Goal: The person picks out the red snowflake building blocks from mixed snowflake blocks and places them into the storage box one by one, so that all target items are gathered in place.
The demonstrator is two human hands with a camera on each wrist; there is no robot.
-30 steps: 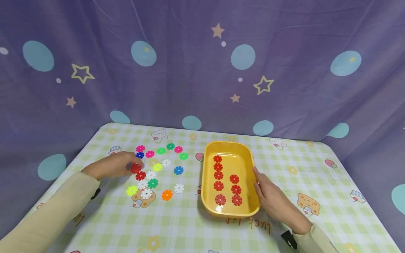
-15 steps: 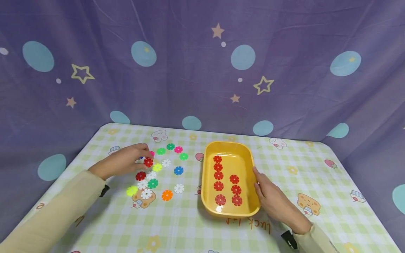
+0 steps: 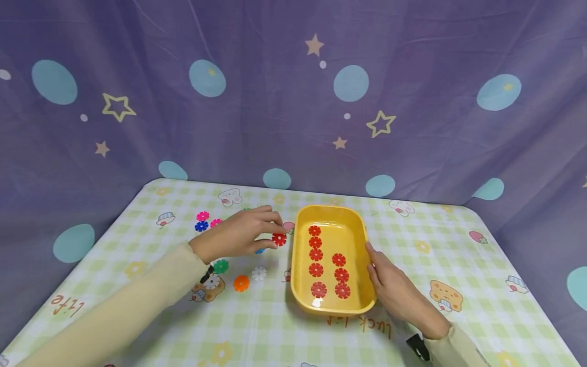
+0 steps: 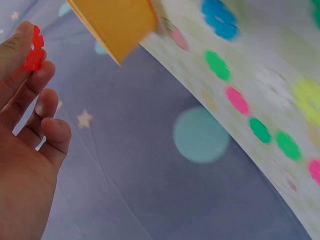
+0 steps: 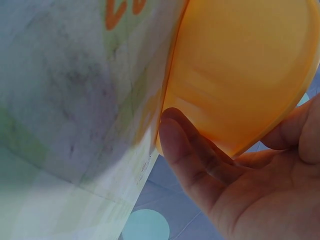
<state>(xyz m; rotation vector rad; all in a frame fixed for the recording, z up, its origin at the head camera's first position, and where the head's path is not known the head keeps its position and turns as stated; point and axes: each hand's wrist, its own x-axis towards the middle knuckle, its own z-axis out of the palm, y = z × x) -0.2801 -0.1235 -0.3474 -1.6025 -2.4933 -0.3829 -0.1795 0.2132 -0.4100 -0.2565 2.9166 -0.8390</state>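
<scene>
My left hand (image 3: 240,233) pinches a red snowflake disc (image 3: 278,239) between thumb and fingertips, just left of the yellow tray (image 3: 332,309). In the left wrist view the red disc (image 4: 34,49) stands on edge between thumb and forefinger, the other fingers loosely bent. My right hand (image 3: 395,286) grips the tray's right side. Its thumb lies at the rim, and its fingers lie against the outer wall (image 5: 235,75) in the right wrist view. Inside the tray several red discs (image 3: 316,254) lie flat in two columns, the left column longer.
Loose discs lie left of the tray on the checked tablecloth (image 3: 257,331): orange (image 3: 241,283), white (image 3: 259,273), green (image 3: 221,266), dark blue (image 3: 201,226) and pink (image 3: 203,216) among them. My left forearm and hand hide some. A purple curtain (image 3: 284,127) hangs behind the table.
My left hand has lifted a red disc from the loose discs and carried it right, close to the tray. The right hand and tray have stayed in place.
</scene>
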